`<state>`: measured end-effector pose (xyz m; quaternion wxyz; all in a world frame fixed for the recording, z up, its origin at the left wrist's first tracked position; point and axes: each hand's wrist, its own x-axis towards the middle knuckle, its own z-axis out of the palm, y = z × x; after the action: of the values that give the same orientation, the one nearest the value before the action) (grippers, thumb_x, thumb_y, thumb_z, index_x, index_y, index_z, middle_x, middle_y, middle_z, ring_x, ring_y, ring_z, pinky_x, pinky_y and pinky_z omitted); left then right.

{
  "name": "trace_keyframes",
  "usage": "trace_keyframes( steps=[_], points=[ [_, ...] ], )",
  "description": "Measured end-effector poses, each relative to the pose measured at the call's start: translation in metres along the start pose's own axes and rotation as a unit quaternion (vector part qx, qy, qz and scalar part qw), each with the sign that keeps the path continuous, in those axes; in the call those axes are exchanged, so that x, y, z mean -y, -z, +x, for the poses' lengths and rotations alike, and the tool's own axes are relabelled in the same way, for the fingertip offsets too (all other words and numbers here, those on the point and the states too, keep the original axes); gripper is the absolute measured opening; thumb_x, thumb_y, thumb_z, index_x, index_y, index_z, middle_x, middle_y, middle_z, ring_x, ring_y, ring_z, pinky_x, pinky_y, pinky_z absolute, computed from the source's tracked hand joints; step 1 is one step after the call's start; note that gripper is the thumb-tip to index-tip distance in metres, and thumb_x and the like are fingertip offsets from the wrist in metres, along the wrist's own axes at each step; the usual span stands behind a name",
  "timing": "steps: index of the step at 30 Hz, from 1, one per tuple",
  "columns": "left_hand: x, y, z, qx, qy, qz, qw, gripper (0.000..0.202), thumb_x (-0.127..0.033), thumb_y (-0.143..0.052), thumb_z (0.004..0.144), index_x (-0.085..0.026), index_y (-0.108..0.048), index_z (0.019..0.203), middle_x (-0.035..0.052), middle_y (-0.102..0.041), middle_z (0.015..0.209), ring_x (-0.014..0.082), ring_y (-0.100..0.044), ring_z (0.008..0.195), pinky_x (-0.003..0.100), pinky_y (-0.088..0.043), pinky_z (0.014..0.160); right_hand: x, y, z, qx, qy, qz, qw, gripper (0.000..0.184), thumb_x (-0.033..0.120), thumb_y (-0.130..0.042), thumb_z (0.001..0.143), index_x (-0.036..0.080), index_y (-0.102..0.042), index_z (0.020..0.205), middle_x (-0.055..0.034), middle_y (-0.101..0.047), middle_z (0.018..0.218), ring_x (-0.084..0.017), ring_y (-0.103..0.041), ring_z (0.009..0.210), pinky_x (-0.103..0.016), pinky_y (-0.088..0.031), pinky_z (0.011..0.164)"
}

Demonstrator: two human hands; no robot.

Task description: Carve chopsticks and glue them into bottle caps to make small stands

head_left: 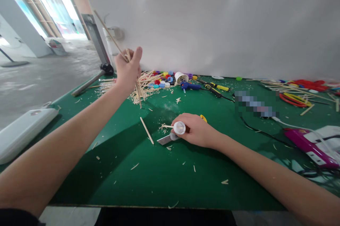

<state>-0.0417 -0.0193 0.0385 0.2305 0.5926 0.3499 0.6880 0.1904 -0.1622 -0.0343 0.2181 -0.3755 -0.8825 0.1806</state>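
My left hand is raised above the far left of the green table, closed round a few long wooden sticks that slant up to the left and down towards the table. My right hand rests on the table in the middle, fingers closed on a white bottle cap with a short stick stub poking out to its left. A utility knife's blade and yellow handle end show from under that hand. One loose stick lies just left of the blade.
A heap of sticks and wood shavings, coloured bottle caps, a white cup, a blue glue gun and yellow-handled tools lie along the white board. A hammer lies far left; a pink device and cables right.
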Motion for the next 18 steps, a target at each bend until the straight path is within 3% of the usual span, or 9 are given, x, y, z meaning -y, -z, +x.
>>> trace_keyframes(
  steps=[4, 8, 10, 15, 17, 18],
  points=[
    [0.014, -0.002, -0.009, 0.035, 0.07, 0.007, 0.997, 0.029, -0.045, -0.056, 0.084, -0.024, -0.039, 0.072, -0.0097, -0.024, 0.043, 0.0062, -0.03, 0.033, 0.025, -0.024, 0.034, -0.001, -0.001, 0.0, -0.001, 0.006, 0.0, 1.0, 0.006, 0.023, -0.056, 0.083, 0.022, -0.061, 0.087, -0.0022, -0.069, 0.096, -0.017, -0.06, 0.087, -0.032, -0.044, 0.076],
    [0.018, 0.001, -0.016, 0.165, 0.145, 0.01, 0.976, 0.035, -0.041, -0.057, 0.084, -0.023, -0.035, 0.064, -0.0068, -0.03, 0.047, 0.0068, -0.039, 0.037, 0.024, -0.034, 0.038, -0.002, -0.001, 0.0, -0.005, 0.009, -0.007, 1.0, 0.006, 0.023, -0.057, 0.083, 0.022, -0.06, 0.087, -0.0016, -0.069, 0.092, -0.016, -0.059, 0.085, -0.031, -0.043, 0.075],
    [0.018, -0.001, -0.015, 0.194, 0.171, 0.009, 0.966, 0.036, -0.041, -0.056, 0.085, -0.023, -0.034, 0.063, -0.0067, -0.029, 0.049, 0.006, -0.036, 0.038, 0.023, -0.034, 0.039, -0.002, -0.001, 0.0, -0.005, 0.007, -0.008, 1.0, 0.006, 0.023, -0.057, 0.083, 0.022, -0.061, 0.087, -0.0015, -0.068, 0.091, -0.016, -0.059, 0.084, -0.031, -0.043, 0.074],
    [0.021, -0.014, 0.014, 0.081, 0.131, 0.063, 0.986, 0.037, -0.044, -0.056, 0.083, -0.023, -0.031, 0.064, -0.007, -0.024, 0.049, 0.006, -0.026, 0.039, 0.022, -0.027, 0.037, -0.003, 0.001, -0.001, -0.003, 0.005, -0.006, 1.0, 0.006, 0.023, -0.057, 0.082, 0.022, -0.061, 0.087, -0.0015, -0.069, 0.093, -0.017, -0.059, 0.085, -0.031, -0.043, 0.074],
    [0.028, -0.019, 0.034, 0.084, 0.107, 0.163, 0.977, 0.036, -0.047, -0.054, 0.082, -0.023, -0.036, 0.064, -0.0048, -0.029, 0.048, 0.0079, -0.031, 0.041, 0.024, -0.032, 0.04, -0.004, 0.0, 0.0, -0.004, 0.007, -0.004, 1.0, 0.006, 0.022, -0.056, 0.082, 0.022, -0.06, 0.087, -0.0013, -0.069, 0.093, -0.017, -0.059, 0.086, -0.03, -0.044, 0.074],
    [0.034, -0.021, 0.043, 0.112, 0.087, 0.226, 0.964, 0.034, -0.049, -0.053, 0.082, -0.022, -0.041, 0.065, -0.0023, -0.035, 0.049, 0.01, -0.038, 0.044, 0.025, -0.036, 0.043, -0.005, 0.0, 0.0, -0.005, 0.009, -0.003, 1.0, 0.007, 0.022, -0.056, 0.082, 0.022, -0.06, 0.087, -0.0013, -0.069, 0.093, -0.017, -0.059, 0.086, -0.03, -0.044, 0.074]
  ],
)
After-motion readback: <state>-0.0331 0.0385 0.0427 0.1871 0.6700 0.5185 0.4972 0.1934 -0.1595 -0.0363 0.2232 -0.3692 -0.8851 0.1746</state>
